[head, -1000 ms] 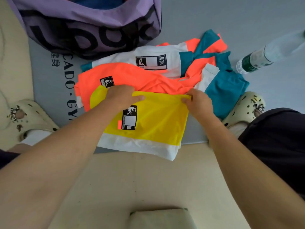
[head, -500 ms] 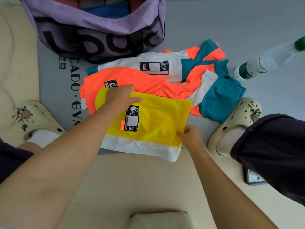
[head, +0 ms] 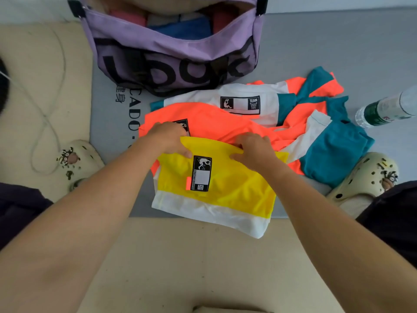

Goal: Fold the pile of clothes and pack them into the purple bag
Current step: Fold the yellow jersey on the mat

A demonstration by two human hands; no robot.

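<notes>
Both my hands are on the yellow garment (head: 225,184) now, left hand (head: 168,137) and right hand (head: 253,150) pinching its far edge with curled fingers (it lies on the grey mat (head: 112,123), overlapping the orange and teal pile (head: 225,123)), just short of the purple bag (head: 171,48).

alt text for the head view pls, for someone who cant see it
Both hands, left hand and right hand, grip the far edge of a yellow and white garment on a grey mat. Beyond lie orange and teal clothes and an open purple bag.
</notes>
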